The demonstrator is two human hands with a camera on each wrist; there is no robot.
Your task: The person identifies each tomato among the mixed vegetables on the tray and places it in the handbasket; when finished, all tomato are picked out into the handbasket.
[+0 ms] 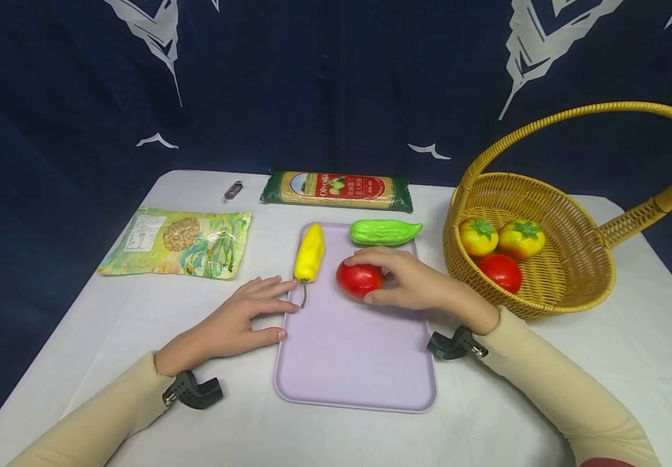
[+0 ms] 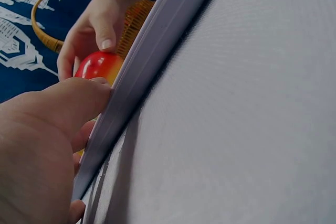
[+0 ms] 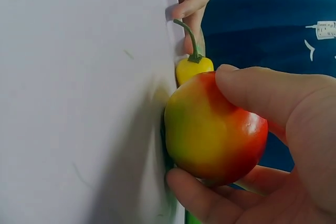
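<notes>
My right hand grips a smooth, round red-and-yellow fruit over the upper middle of a lilac tray. In the right wrist view, thumb and fingers curl round the fruit, whose lower side shows yellow-green. With fingers spread, my left hand lies at the tray's left edge. Its fingertips are close to the stem of a yellow pepper, which lies along that edge. Across the tray's top right corner rests a green, pointed vegetable, just beyond the right hand.
At right stands a wicker basket with a tall handle, holding two yellow-red tomatoes and a red fruit. A spaghetti pack lies behind the tray. To the left are a green food bag and a small purple-wrapped item.
</notes>
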